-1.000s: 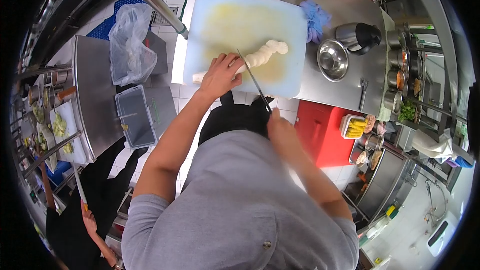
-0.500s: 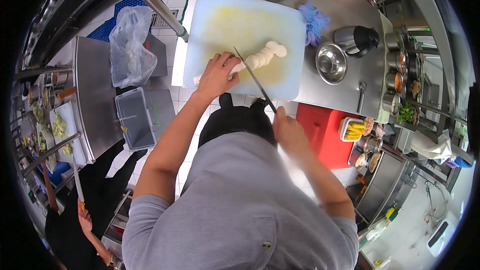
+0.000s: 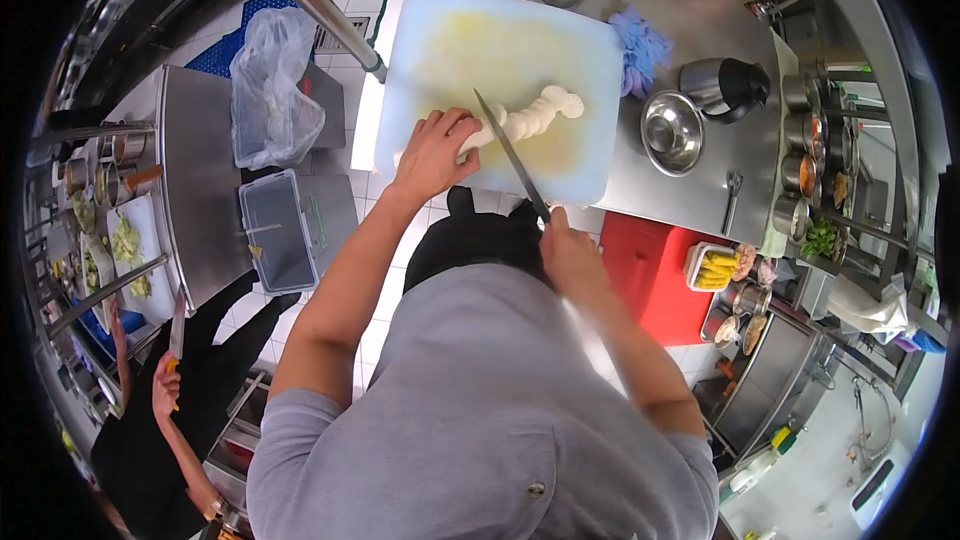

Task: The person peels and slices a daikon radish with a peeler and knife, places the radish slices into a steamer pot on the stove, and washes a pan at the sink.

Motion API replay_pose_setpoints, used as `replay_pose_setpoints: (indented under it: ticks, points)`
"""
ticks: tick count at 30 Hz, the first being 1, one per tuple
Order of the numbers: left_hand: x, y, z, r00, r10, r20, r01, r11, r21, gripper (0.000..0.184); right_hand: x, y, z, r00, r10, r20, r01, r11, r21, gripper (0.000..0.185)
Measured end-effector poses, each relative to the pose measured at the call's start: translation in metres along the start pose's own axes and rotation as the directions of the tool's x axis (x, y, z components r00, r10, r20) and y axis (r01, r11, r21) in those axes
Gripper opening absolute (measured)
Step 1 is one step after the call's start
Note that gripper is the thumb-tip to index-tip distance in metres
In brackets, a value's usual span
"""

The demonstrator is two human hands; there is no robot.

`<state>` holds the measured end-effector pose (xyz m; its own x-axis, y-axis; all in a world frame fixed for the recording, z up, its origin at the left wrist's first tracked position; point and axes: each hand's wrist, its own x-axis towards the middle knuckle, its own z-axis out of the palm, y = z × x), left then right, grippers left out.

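Observation:
On the stained white cutting board lies a white log-shaped food. Its right part is cut into round slices that overlap in a row; I cannot make out what food it is. My left hand rests on the uncut left part, fingers bent around it and mostly covering it. In my right hand is the handle of a long kitchen knife. The blade slants up and left over the board, its edge against the log just right of my left fingers.
Right of the board are a blue crumpled cloth, a steel bowl and a steel jug. A red board with a tub of yellow food sits lower right. At left, a co-worker's hand holds another knife.
The view has shifted slightly, moving the board right in the picture. My hands and knife stay at nearly the same place on the log. The co-worker's knife hand has shifted, blade still upright.

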<state>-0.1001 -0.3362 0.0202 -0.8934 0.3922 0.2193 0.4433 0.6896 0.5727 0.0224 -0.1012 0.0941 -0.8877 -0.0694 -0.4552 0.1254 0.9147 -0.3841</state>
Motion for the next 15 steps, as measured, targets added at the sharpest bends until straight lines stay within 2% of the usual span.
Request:
replay_pose_setpoints:
  ticks: [2, 7, 9, 12, 14, 15]
  points:
    - [0.000, -0.001, 0.003, 1.000, 0.000, -0.007, 0.000, 1.000, -0.007, 0.038, -0.009, -0.003, -0.010, 1.000, -0.008, 0.011, 0.009, 0.995, -0.103, 0.016]
    - [0.000, -0.006, 0.006, 1.000, -0.004, -0.021, 0.003, 0.999, -0.049, 0.038, -0.026, -0.007, -0.013, 0.999, -0.021, 0.031, 0.024, 0.994, -0.107, 0.015]
    - [0.000, -0.005, 0.008, 0.999, 0.004, -0.036, -0.006, 0.999, -0.043, 0.037, -0.017, 0.002, 0.006, 0.999, -0.008, 0.044, 0.013, 0.995, -0.098, 0.014]
    - [-0.001, -0.006, 0.009, 0.998, 0.019, -0.057, -0.021, 0.999, -0.049, 0.037, 0.002, 0.007, 0.036, 0.999, -0.031, -0.021, 0.030, 0.998, -0.061, 0.015]
    - [0.000, -0.006, 0.004, 0.999, -0.004, -0.052, 0.002, 0.999, -0.032, 0.036, 0.011, -0.004, 0.028, 0.995, 0.092, 0.047, -0.090, 0.995, -0.043, 0.015]
    - [-0.003, -0.004, 0.002, 0.999, -0.025, -0.027, 0.025, 0.999, -0.030, 0.035, 0.008, -0.006, 0.021, 0.995, 0.092, 0.047, -0.090, 0.995, -0.033, 0.015]
